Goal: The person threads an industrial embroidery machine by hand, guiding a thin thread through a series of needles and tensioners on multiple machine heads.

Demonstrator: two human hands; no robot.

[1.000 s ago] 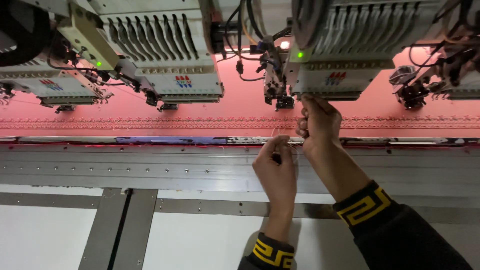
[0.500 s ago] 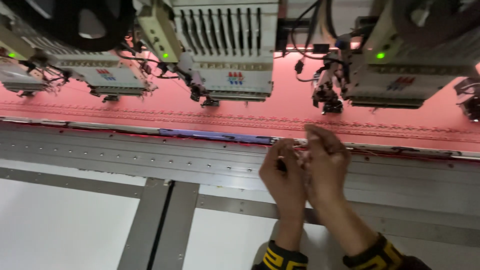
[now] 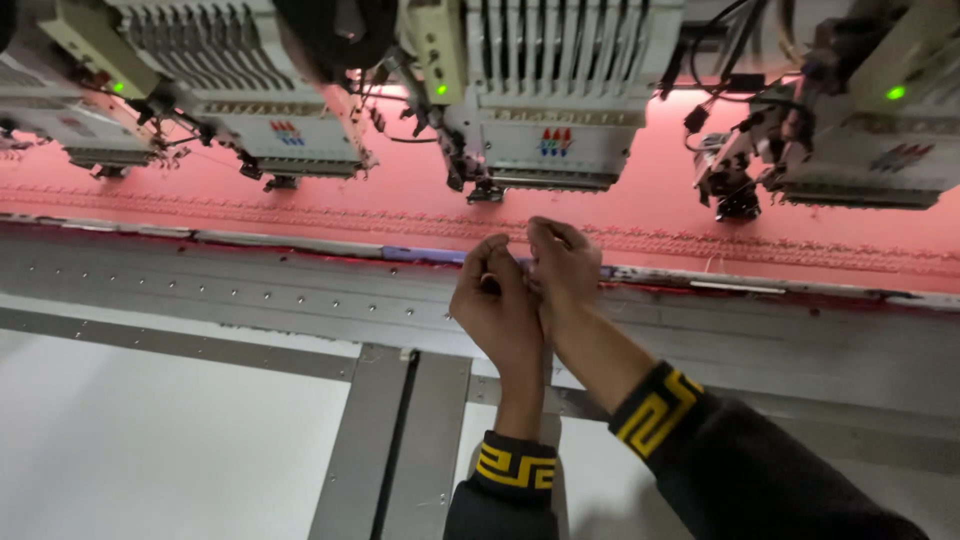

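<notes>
1. The table fills the lower part of the view, white panels split by grey metal bars, with a grey metal rail running left to right along its far edge.
2. The pink cloth lies stretched beyond the rail. Its long axis runs left to right, rising slightly to the left, and a stitched band follows the same line.
3. Four sewing heads hang over the cloth in a row: one at far left, one left of centre, one at centre and one at right. Green lamps glow on them.
4. The right hand is raised over the rail's far edge, just below the centre head, fingers curled together as if pinching. What it pinches is too small to make out.
5. The left hand presses against the right one, fingers bent inward to the same spot. Whether it grips anything cannot be told.
6. Both dark sleeves end in black cuffs with a yellow angular pattern.
</notes>
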